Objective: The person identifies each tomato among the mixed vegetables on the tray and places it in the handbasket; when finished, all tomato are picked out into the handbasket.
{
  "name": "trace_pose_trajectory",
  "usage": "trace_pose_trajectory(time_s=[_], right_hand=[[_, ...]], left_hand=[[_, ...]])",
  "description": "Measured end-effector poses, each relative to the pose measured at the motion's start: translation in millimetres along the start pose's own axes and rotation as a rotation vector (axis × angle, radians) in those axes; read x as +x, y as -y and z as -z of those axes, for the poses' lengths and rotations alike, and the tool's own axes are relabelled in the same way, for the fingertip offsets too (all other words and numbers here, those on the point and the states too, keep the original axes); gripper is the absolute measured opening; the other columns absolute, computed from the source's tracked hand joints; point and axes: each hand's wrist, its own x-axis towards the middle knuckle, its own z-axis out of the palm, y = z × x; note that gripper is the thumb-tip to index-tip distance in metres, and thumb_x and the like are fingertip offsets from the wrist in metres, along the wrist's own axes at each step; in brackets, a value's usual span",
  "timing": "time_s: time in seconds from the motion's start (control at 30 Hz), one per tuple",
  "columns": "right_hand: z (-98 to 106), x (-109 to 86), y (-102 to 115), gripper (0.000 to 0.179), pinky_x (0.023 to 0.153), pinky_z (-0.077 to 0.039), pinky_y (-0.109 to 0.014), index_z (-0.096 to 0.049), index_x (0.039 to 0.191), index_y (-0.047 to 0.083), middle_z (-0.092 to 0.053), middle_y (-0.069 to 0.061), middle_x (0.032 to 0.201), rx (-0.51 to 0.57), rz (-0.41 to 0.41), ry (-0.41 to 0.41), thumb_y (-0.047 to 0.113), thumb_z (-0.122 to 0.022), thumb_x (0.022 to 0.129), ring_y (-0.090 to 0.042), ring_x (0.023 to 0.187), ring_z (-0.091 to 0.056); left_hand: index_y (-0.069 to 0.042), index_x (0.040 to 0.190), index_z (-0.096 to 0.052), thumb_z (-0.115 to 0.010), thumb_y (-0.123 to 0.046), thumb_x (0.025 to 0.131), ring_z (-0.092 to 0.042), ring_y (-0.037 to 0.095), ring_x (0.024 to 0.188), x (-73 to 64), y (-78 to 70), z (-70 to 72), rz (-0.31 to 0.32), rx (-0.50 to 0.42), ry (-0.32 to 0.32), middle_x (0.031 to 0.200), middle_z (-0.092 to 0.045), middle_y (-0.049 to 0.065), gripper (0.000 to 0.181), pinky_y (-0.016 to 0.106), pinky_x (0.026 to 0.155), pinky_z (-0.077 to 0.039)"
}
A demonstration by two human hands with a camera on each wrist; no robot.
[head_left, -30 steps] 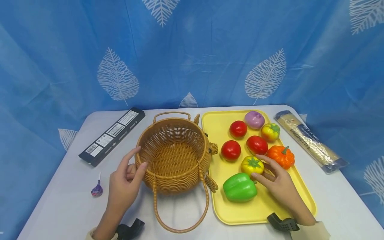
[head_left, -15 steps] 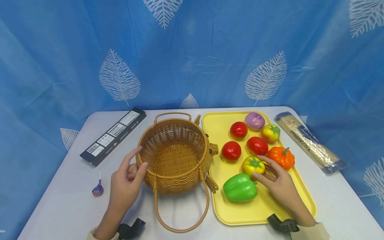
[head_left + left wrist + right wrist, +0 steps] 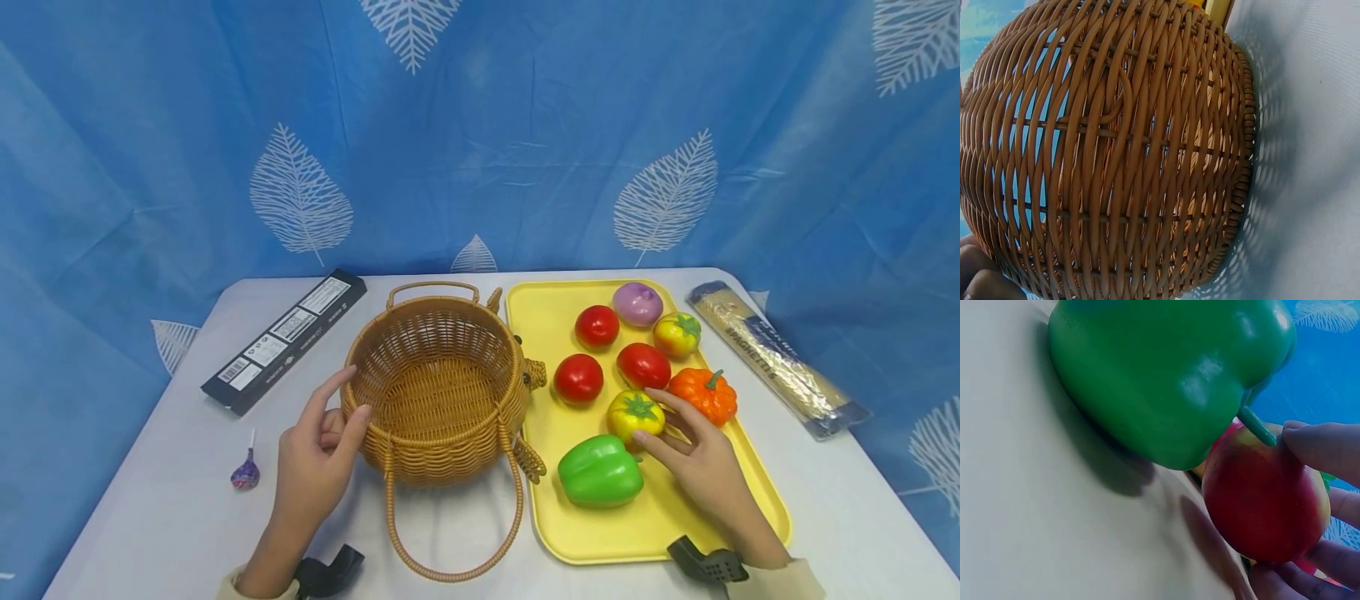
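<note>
My left hand [image 3: 315, 467] is at the left rim of a round wicker basket [image 3: 438, 454], thumb and forefinger bent over its edge. Woven brown strands fill the left wrist view, where a few fingertips [image 3: 991, 284] show at the lower left. On the right, my right hand [image 3: 697, 458] pinches a yellow-and-red toy tomato [image 3: 634, 415] with a green leafy top, over the yellow tray [image 3: 660, 533]. From the right wrist, its red underside faces the camera, between thumb and fingers. A green toy bell pepper [image 3: 600, 472] lies right beside it.
Red toy tomatoes [image 3: 578, 379], a purple toy onion [image 3: 637, 304], another yellow-red tomato [image 3: 677, 334] and an orange toy pumpkin [image 3: 703, 395] share the tray. A spaghetti pack [image 3: 776, 358] lies to its right. Left of the basket are a black box [image 3: 285, 342] and a lollipop [image 3: 245, 473].
</note>
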Motion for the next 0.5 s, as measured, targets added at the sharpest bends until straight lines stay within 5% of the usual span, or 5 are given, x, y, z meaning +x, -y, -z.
trace_pose_trajectory(time_s=[0.3,0.5], right_hand=[[1,-2.7,9,0.060,0.087,-0.049,-0.014,-0.054,0.148,0.017,-0.047,-0.009,0.150,-0.017,-0.021,-0.032,0.023,-0.078,0.093,-0.006,0.128,-0.051],[2,-3.7,11,0.060,0.087,-0.050,-0.015,-0.054,0.148,0.019,-0.049,-0.005,0.149,-0.001,-0.036,-0.048,0.023,-0.078,0.093,0.000,0.126,-0.050]], left_hand=[[-0.023,0.145,-0.058,-0.071,-0.011,0.097,-0.029,0.004,0.049,0.0,-0.4,-0.8,-0.002,0.007,-0.005,0.059,-0.035,-0.008,0.051,0.025,0.043,-0.028],[-0.024,0.145,-0.057,-0.070,-0.011,0.098,-0.029,0.004,0.048,-0.4,0.1,-1.1,-0.002,0.011,-0.004,0.059,-0.036,-0.007,0.051,0.025,0.043,-0.028]])
